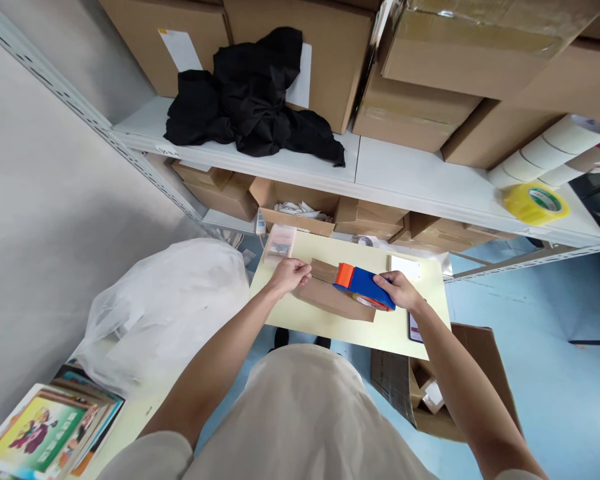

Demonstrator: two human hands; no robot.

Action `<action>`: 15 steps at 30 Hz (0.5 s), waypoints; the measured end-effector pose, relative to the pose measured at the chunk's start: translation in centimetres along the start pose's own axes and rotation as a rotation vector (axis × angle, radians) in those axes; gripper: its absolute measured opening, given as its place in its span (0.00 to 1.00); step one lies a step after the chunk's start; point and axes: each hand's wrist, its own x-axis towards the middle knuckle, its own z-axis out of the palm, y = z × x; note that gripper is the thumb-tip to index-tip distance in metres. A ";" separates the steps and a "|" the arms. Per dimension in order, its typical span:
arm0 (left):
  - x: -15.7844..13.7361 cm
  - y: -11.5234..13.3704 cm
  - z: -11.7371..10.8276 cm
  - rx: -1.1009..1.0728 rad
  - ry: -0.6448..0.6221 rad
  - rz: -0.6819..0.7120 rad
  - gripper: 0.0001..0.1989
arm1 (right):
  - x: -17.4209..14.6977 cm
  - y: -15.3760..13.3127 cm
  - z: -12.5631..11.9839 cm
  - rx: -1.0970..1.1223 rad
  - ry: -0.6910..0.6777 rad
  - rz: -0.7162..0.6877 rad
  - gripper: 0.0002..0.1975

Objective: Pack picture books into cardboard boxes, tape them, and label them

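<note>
A blue and orange tape dispenser (365,285) is gripped at its right end by my right hand (399,288), just above a brown cardboard box (325,299) on the pale yellow table (305,328). The dispenser's orange end points left, and part of a tape roll shows beneath it. My left hand (291,276) is closed in a pinch by the cardboard's upper left edge. Whatever lies between its fingertips is too small to make out. A thin dark line runs across the cardboard from those fingertips towards the dispenser.
A clear plastic case (281,241), a white pad (405,267) and a phone (416,328) lie on the table. Behind stands a shelf (380,160) with boxes, black cloth (255,93) and yellow tape (535,203). A plastic bag (165,300) and books (45,430) sit left; an open carton (460,427) stands lower right.
</note>
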 end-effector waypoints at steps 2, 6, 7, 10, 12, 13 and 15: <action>0.4 -0.3 -1.2 0.004 0.037 -0.009 0.10 | 0.0 -0.1 -0.1 -0.008 0.002 0.002 0.26; 1.9 -0.8 -3.0 -0.028 0.048 -0.054 0.13 | 0.2 -0.6 -0.1 -0.030 0.017 0.010 0.26; 2.2 -0.9 -3.3 -0.038 0.038 -0.064 0.14 | 0.3 -0.8 0.1 -0.037 0.018 0.010 0.26; 3.0 -1.5 -3.9 -0.045 -0.006 -0.096 0.17 | 0.7 -1.2 0.6 -0.064 0.033 -0.007 0.27; 3.2 -2.0 -4.3 -0.045 -0.030 -0.115 0.19 | 1.0 -1.5 1.0 -0.086 0.042 -0.028 0.27; 3.3 -2.4 -4.5 -0.046 -0.033 -0.122 0.19 | 1.2 -1.6 1.2 -0.096 0.043 -0.043 0.27; 3.5 -3.1 -4.8 -0.046 -0.025 -0.127 0.21 | 1.5 -1.8 1.7 -0.111 0.041 -0.073 0.27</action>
